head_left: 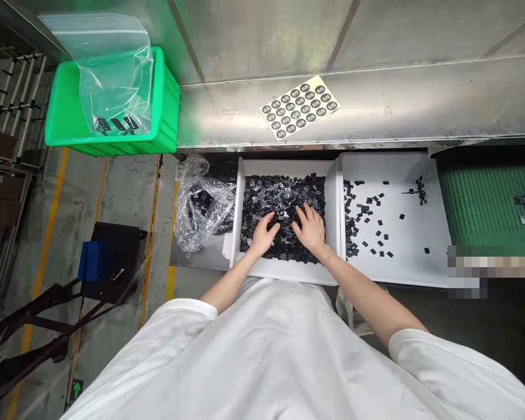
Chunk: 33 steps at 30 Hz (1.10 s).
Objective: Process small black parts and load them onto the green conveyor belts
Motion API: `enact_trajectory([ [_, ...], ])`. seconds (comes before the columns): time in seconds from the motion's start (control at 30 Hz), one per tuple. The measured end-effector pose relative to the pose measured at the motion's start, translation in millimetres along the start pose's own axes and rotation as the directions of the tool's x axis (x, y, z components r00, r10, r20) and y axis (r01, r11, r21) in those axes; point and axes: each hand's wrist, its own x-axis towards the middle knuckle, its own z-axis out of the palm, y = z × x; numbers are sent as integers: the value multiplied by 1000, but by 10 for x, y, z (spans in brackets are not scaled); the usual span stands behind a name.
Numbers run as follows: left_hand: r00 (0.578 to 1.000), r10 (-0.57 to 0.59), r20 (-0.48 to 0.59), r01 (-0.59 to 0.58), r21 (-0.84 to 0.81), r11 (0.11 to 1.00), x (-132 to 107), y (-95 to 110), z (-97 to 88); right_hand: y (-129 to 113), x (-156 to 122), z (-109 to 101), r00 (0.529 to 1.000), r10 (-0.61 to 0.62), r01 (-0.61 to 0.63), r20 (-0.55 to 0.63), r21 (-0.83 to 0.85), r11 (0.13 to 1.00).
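Observation:
Both hands rest among small flat black plastic pieces (284, 189) that fill a white bin (289, 271) directly before me. My left hand (265, 234) lies at the middle of the heap, thumb and fingers apart, its fingertips touching the pieces. To its right, my right hand (310, 227) spreads its fingers over the pieces near the bin's right wall. I see nothing gripped in either hand. A second, light grey bin (398, 245) stands against the right side, with black pieces scattered mostly along its left part and a small branched black part (420, 191) at its back.
A clear plastic bag (192, 219) with black pieces lies left of the white bin. On the metal ledge (398, 111) is a sheet of round stickers (300, 109). A green crate (168, 105) holding a bagged load stands back left. A cart (109, 262) is on the floor.

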Motion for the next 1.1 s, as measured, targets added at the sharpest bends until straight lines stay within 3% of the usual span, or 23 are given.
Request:
enact_trajectory([
  [0.1, 997, 44, 58, -56, 204, 977, -82, -48, -26, 10, -59, 60, 981, -183, 183, 67, -2, 983],
  [0.13, 996, 33, 82, -53, 253, 966, -109, -76, -44, 1, -71, 83, 982, -180, 181, 62, -9, 983],
  [0.23, 989, 40, 142, -86, 336, 938, -163, -165, -80, -26, -70, 139, 999, 3, -4, -37, -34, 999],
  [0.27, 987, 52, 152, -104, 357, 928, -170, -191, -80, -33, -62, 152, 999, -13, 12, -38, -33, 999],
  [0.37, 989, 57, 139, -114, 444, 889, -169, -251, -50, -28, -34, 176, 961, -271, 272, 61, -9, 962],
  [0.4, 988, 68, 141, -128, 472, 872, -166, -267, -39, -17, -26, 181, 958, -280, 281, 62, -9, 960],
  [0.5, 958, 191, 214, -276, 512, 813, -151, -310, -30, 28, -27, 189, 998, -28, 26, -64, -32, 999],
  [0.53, 940, 242, 239, -334, 514, 790, -138, -324, -37, 38, -39, 190, 997, -2, 0, -76, -28, 1000],
  [0.6, 913, 316, 257, -406, 514, 756, -87, -347, -57, 43, -74, 188, 994, -111, 111, -18, -10, 994],
  [0.67, 910, 347, 228, -415, 500, 760, 11, -355, -74, 19, -103, 183, 984, -172, 172, 35, 12, 985],
  [0.77, 944, 326, 50, -312, 458, 833, 229, -309, -63, -79, -127, 194, 999, 40, -40, -16, 21, 999],
  [0.87, 955, 282, -89, -223, 408, 885, 434, -170, 3, -193, -179, 220, 999, 19, -23, 47, 89, 996],
  [0.9, 953, 296, -60, -249, 399, 882, 475, -110, 29, -210, -211, 215, 997, -4, -6, 80, 114, 993],
  [0.97, 919, 376, 117, -391, 378, 839, 499, -3, 62, -186, -291, 151, 994, 27, -41, 106, 134, 990],
  [1.03, 816, 456, 356, -566, 328, 756, 474, 50, 42, -91, -380, 1, 993, 81, -92, 82, 140, 986],
  [1.1, 713, 474, 517, -670, 302, 678, 456, 23, -38, 42, -464, -215, 997, 75, -80, 33, 194, 978],
])
